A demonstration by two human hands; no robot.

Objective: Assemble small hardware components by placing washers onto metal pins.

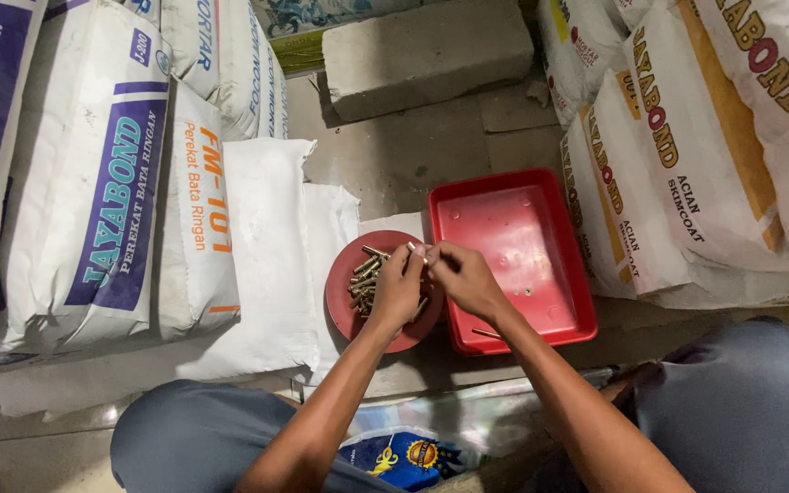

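Mid-frame: left hand (397, 290) & right hand (464, 278) both pinch one small bolt (417, 253) above round red dish (340, 292) w/ brass bolts (366, 277); red tray (513, 256) right, to receive pieces.

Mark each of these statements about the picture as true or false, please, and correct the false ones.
1. The round red plate holds a heap of brass-coloured screws. True.
2. The red rectangular tray is piled full of screws. False: it is almost bare, with only one small piece near its front edge.
3. The left hand and the right hand meet over the plate, their fingers pinching a small piece together. True.
4. The tray lies to the left of the plate. False: it lies to the right of it.
5. Large printed sacks stand on both sides of the floor space. True.
6. A blue bucket stands behind the tray. False: a grey concrete block lies there.
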